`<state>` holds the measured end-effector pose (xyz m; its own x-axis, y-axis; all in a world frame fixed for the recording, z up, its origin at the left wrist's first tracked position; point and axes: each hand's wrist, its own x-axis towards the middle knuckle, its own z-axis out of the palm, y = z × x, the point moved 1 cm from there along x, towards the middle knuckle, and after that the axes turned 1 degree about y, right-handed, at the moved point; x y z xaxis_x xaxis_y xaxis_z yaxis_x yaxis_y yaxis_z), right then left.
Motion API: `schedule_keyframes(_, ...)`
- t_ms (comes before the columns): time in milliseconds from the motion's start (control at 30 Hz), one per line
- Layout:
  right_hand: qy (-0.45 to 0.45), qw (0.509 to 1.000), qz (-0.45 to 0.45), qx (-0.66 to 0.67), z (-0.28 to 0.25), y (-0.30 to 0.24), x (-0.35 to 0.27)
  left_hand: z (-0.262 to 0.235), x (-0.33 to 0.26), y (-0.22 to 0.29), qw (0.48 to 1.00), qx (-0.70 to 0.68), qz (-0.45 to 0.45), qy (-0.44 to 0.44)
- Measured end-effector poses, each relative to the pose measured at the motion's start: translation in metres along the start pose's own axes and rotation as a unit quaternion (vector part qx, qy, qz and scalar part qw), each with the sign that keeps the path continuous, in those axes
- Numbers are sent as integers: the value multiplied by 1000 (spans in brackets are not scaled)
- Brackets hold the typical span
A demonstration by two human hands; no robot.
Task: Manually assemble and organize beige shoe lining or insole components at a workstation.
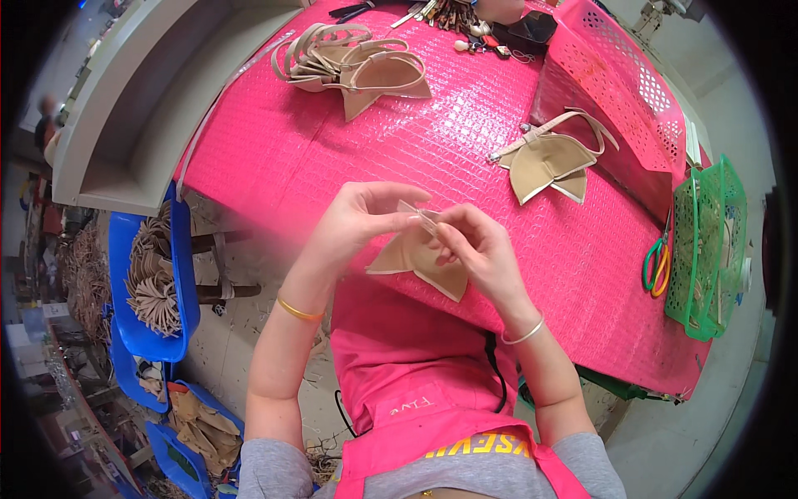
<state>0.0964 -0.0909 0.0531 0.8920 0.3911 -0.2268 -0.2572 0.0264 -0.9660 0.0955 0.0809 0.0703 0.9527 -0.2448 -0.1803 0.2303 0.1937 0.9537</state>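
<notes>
Close in front of me, over the near edge of the pink-covered table (pixel 307 200), hangs or rests a beige shoe upper (pixel 407 254) with pale cut edges. My left hand (pixel 374 208) pinches a thin pale strip at its top, between thumb and fingers. From the other side my right hand (pixel 475 241) closes on the same small part, fingertips almost meeting the left ones. Whether the strip is a strap end of the upper, I cannot tell. To the right lies another beige upper (pixel 544 166) with a strap looped upward. A pile of strapped uppers (pixel 353 66) sits at the far left.
A pink perforated basket (pixel 615 79) stands far right, with a green basket (pixel 706 249) at the table's right edge. Scissors (pixel 657 262) with green and yellow handles lie beside it. Blue bins (pixel 187 283) of beige pieces stand left. Straps and small items (pixel 461 21) lie at the back.
</notes>
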Motion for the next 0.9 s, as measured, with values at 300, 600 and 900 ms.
schedule_keyframes(300,26,995,-89,49,-18,-4,-1,26,-15,29,831,423,229,278)
schedule_keyframes(600,157,941,-244,-174,-16,-48,-11,79,-7,-30,978,-125,83,145)
schedule_keyframes(900,31,722,-518,-458,-37,-32,-27,82,-6,-25,958,-276,37,70)
